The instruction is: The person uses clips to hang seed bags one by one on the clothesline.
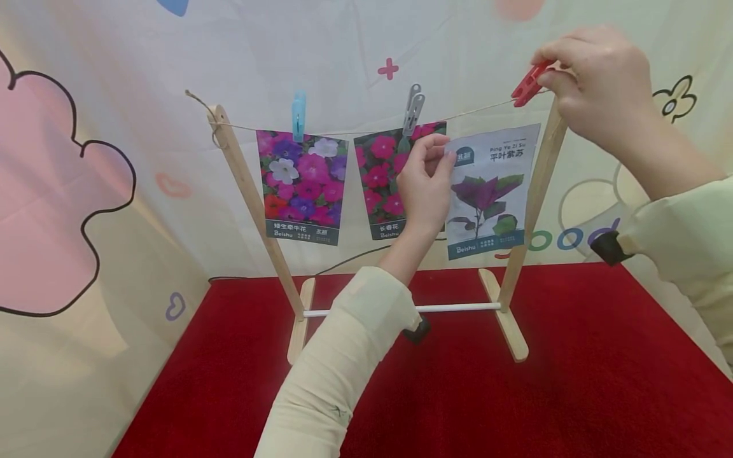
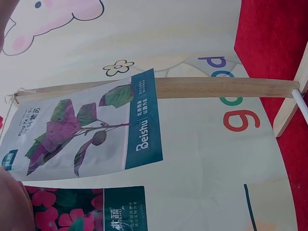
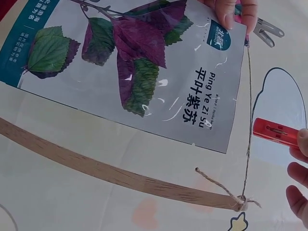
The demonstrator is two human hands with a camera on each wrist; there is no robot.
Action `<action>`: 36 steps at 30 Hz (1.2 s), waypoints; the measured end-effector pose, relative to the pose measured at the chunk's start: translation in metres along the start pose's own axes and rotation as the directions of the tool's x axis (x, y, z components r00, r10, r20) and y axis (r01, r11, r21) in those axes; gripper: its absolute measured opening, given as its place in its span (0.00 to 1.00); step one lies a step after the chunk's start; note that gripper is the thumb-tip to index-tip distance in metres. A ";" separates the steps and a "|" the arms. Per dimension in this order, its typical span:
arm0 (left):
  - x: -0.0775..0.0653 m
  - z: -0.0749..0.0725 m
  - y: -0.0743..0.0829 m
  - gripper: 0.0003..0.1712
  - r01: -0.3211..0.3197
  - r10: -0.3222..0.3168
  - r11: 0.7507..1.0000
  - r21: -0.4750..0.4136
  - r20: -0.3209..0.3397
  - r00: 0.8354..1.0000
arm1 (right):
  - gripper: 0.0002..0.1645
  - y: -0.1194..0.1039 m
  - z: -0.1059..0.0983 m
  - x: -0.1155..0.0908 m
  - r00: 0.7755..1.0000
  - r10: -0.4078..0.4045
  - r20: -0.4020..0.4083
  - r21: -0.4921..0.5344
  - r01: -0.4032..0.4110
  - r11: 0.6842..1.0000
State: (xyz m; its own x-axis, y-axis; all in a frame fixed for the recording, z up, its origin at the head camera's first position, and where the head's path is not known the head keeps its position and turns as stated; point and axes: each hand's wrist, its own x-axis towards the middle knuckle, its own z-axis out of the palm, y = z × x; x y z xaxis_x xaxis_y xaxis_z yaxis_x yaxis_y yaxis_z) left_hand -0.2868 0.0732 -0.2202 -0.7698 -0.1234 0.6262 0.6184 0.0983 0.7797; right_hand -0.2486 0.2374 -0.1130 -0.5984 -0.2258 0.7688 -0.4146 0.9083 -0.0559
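My left hand (image 1: 426, 181) pinches the upper left edge of a seed packet (image 1: 487, 197) showing a purple-leaved plant. The packet's top edge is just below the twine line (image 1: 478, 111). In my right hand (image 1: 601, 95) a red clothespin (image 1: 529, 83) is pinched by its handles, its tip right at the twine near the right post (image 3: 120, 173). A blue clothespin (image 1: 298, 117) holds a packet of mixed petunias (image 1: 303, 184) on the line. A grey clothespin (image 1: 412, 111) holds a packet of pink flowers (image 1: 380, 178), partly hidden behind my left hand.
The twine is tied between two wooden posts (image 1: 252, 191) joined low down by a white rod (image 1: 458, 308). Their wooden feet (image 1: 506, 324) stand on a red cloth (image 1: 458, 394). Behind hangs a pale curtain (image 1: 321, 57) with printed drawings. A thin dark cord (image 1: 355, 257) runs behind the frame.
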 end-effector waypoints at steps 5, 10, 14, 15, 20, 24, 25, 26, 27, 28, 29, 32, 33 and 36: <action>0.001 0.001 -0.001 0.11 0.003 -0.003 1.000 0.009 0.001 1.000 | 0.14 -0.002 0.001 0.004 1.000 -0.007 0.009 -0.010 0.007 1.000; 0.001 0.000 -0.002 0.11 0.002 -0.002 1.000 0.020 0.004 1.000 | 0.14 -0.001 0.002 0.006 1.000 -0.019 0.016 -0.028 0.019 0.999; 0.001 0.001 -0.001 0.10 0.000 0.000 1.000 0.017 -0.001 1.000 | 0.14 0.000 0.001 0.006 0.999 -0.026 0.035 -0.038 0.028 0.999; 0.001 0.001 0.000 0.10 0.001 0.000 1.000 0.014 -0.004 1.000 | 0.14 0.000 0.001 0.006 0.999 -0.029 0.042 -0.040 0.031 0.999; 0.001 0.003 0.003 0.10 -0.012 0.013 1.000 0.025 -0.025 1.000 | 0.14 -0.001 -0.002 0.006 0.997 -0.037 0.074 -0.057 0.041 0.998; 0.002 0.005 0.005 0.10 -0.027 0.028 0.999 0.040 -0.044 0.999 | 0.14 -0.001 -0.003 0.006 0.996 -0.038 0.086 -0.067 0.044 0.997; 0.002 0.005 0.005 0.10 -0.029 0.031 0.999 0.041 -0.048 0.998 | 0.14 -0.001 -0.003 0.006 0.996 -0.038 0.087 -0.067 0.044 0.997; 0.002 0.006 0.005 0.10 -0.031 0.033 0.999 0.041 -0.052 0.998 | 0.14 -0.001 -0.004 0.006 0.995 -0.037 0.088 -0.067 0.043 0.997; 0.002 0.006 0.006 0.10 -0.032 0.034 0.999 0.040 -0.055 0.998 | 0.14 -0.001 -0.004 0.006 0.995 -0.037 0.090 -0.066 0.043 0.997; 0.002 0.007 0.006 0.10 -0.034 0.037 0.999 0.038 -0.058 0.998 | 0.15 -0.001 -0.004 0.006 0.995 -0.038 0.090 -0.065 0.044 0.997; 0.003 0.007 0.006 0.10 -0.036 0.038 0.999 0.036 -0.060 0.997 | 0.15 -0.001 -0.004 0.006 0.995 -0.038 0.092 -0.064 0.044 0.997; 0.003 0.009 0.008 0.10 -0.043 0.045 0.998 0.038 -0.070 0.997 | 0.15 -0.002 -0.004 0.005 0.995 -0.038 0.096 -0.063 0.044 0.997; 0.003 0.009 0.009 0.10 -0.047 0.050 0.998 0.042 -0.074 0.996 | 0.15 -0.002 -0.004 0.005 0.995 -0.039 0.097 -0.063 0.045 0.997; 0.003 0.010 0.011 0.09 -0.060 0.064 0.997 0.052 -0.086 0.994 | 0.15 -0.003 -0.004 0.005 0.994 -0.039 0.100 -0.064 0.046 0.997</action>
State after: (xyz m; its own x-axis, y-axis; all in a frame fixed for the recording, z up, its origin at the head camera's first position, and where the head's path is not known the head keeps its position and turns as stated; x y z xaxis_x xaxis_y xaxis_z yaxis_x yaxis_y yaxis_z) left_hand -0.2839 0.0841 -0.2099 -0.7124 -0.2010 0.6724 0.6541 0.1571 0.7400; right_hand -0.2484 0.2351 -0.1064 -0.6473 -0.2951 0.7028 -0.3963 0.9179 0.0204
